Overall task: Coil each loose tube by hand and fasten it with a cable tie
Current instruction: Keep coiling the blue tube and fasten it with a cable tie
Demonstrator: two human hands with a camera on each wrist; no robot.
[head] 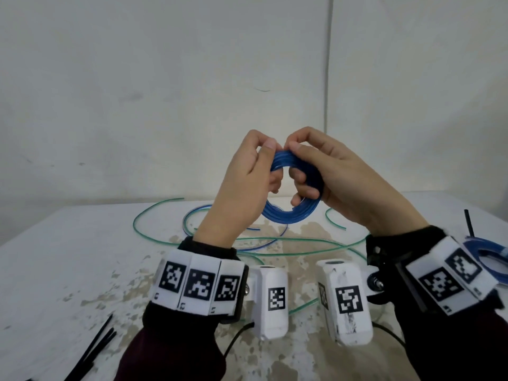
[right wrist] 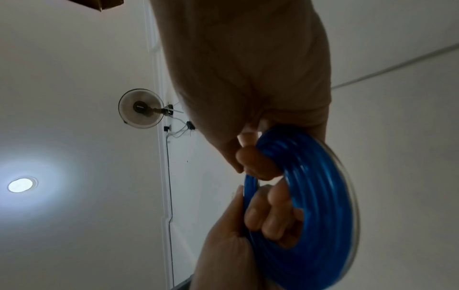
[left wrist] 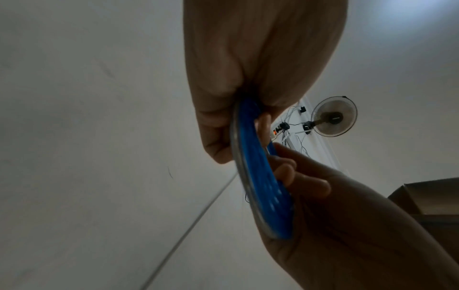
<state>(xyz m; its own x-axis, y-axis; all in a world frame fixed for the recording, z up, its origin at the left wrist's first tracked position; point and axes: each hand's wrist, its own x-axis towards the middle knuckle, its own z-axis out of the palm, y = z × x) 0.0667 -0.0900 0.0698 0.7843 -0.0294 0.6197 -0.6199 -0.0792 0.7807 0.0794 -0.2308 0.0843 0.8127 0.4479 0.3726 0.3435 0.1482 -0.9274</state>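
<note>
Both hands are working on one thing: the left hand [head: 242, 177] and right hand [head: 341, 180] are holding the blue coil [head: 291, 214] up in the air above the table [head: 68, 257], each with thumb over the top of the ring and fingers curled through its middle, so the turns are being pinched together on either side. To do this step well, I judge one hand should be keeping the turns squeezed flat and even while the other is reaching for a tie, since springy tube will likely fan out if both let go.

Beneath them, the white tabletop is showing worn, stained patches. Loose green tubes [head: 154, 215] and a blue one are sprawling across it below the hands, not yet coiled. Another blue coil [head: 489, 250] is lying at the right edge. Black cable ties [head: 96, 350] are lying near the left corner, well apart from the held coil. Behind, a plain pale wall is closing the scene, and the wrist views are catching a wall fan [left wrist: 332, 116].
</note>
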